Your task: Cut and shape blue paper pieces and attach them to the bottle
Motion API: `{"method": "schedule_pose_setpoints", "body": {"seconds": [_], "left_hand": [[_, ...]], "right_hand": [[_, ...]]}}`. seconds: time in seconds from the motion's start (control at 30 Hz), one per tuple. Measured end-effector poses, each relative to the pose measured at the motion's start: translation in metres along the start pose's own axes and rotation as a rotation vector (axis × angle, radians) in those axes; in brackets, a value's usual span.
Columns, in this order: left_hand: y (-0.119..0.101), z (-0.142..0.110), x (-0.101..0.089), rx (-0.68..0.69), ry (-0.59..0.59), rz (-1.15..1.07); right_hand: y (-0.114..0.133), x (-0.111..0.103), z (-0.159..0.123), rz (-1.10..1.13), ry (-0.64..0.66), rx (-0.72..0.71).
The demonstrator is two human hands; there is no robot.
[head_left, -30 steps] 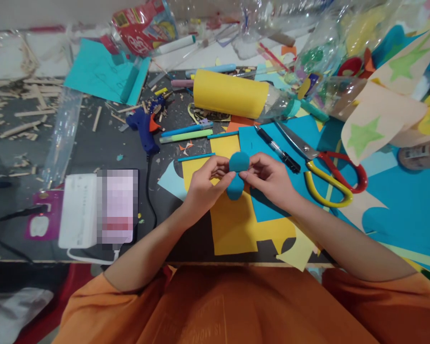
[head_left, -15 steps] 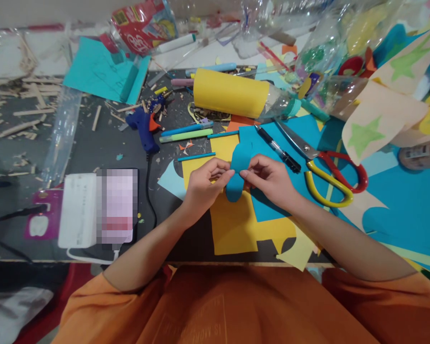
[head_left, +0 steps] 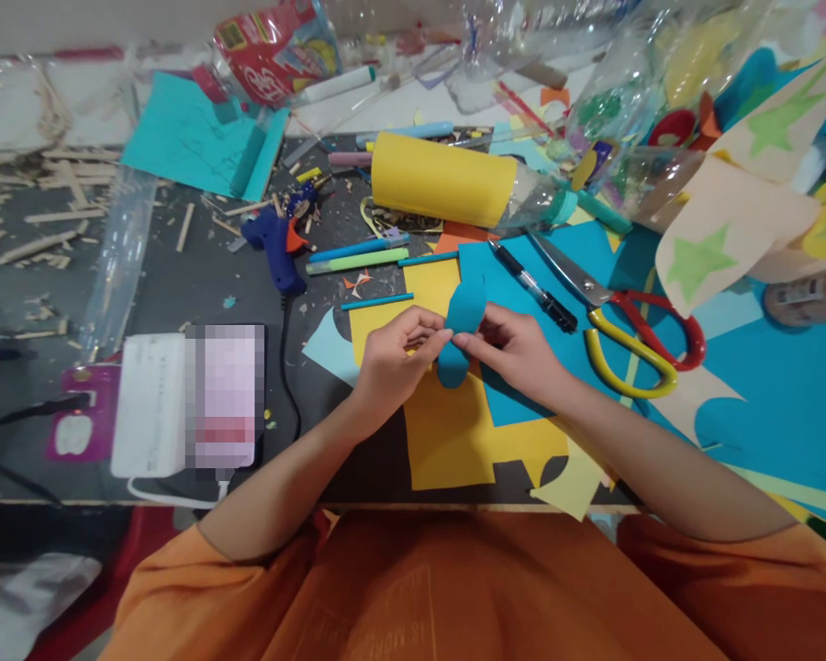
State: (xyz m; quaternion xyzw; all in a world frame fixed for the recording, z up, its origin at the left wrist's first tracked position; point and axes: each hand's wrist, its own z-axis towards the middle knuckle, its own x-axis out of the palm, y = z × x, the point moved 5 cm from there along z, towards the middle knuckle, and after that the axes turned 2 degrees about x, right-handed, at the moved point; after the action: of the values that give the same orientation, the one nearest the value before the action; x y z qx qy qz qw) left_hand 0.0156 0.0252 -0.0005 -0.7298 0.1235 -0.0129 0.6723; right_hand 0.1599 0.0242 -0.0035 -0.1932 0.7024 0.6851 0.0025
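Observation:
Between my hands is a blue paper cutout [head_left: 466, 308] with rounded ends, narrow in the middle. My left hand [head_left: 400, 353] pinches its left side at the waist with thumb and fingertips. From the other side my right hand [head_left: 516, 349] grips it, the thumb in front and the fingers partly hidden behind. The cutout is above yellow paper [head_left: 447, 441] and a larger blue sheet [head_left: 523, 395]. Right of my right hand lie a black pen [head_left: 533, 286] and scissors [head_left: 598, 298] with one red and one yellow handle.
A yellow-wrapped plastic bottle [head_left: 444, 179] lies beyond my hands. Left of them are a blue glue gun [head_left: 275, 248], its cord, markers [head_left: 358, 262], a phone [head_left: 227, 395] and a white power bank [head_left: 150, 404]. Wood scraps [head_left: 48, 243] litter the far left; peach paper with green stars [head_left: 708, 257] stands right.
My right hand has shifted slightly, its thumb now closer to my left fingertips at the cutout's waist. The cutout's upper lobe has tilted to the right.

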Motion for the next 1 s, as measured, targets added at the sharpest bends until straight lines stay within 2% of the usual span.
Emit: {"method": "schedule_pose_setpoints", "body": {"seconds": [0.1, 0.23, 0.4, 0.63, 0.73, 0.9, 1.0], "left_hand": [[0.0, 0.001, -0.001, -0.003, -0.008, -0.005], [0.0, 0.002, -0.002, -0.045, -0.017, -0.039], [0.001, 0.003, -0.006, -0.057, -0.085, -0.081], [0.003, 0.003, -0.004, -0.012, -0.028, -0.071], [0.002, 0.003, -0.005, 0.042, -0.05, 0.013], [-0.007, 0.003, -0.009, 0.21, -0.112, 0.262], [-0.006, 0.003, -0.008, 0.119, -0.038, 0.238]], "right_hand": [[0.001, 0.0, 0.0, -0.03, 0.0, -0.034], [0.0, 0.002, -0.001, 0.073, 0.068, 0.002], [0.0, 0.0, -0.002, 0.174, 0.07, 0.008], [-0.002, 0.002, 0.0, 0.045, 0.105, -0.003], [0.0, 0.0, 0.0, 0.074, 0.082, -0.004], [0.005, -0.002, 0.0, 0.114, 0.066, -0.031], [0.004, -0.004, 0.0, 0.096, 0.038, -0.032]]}}
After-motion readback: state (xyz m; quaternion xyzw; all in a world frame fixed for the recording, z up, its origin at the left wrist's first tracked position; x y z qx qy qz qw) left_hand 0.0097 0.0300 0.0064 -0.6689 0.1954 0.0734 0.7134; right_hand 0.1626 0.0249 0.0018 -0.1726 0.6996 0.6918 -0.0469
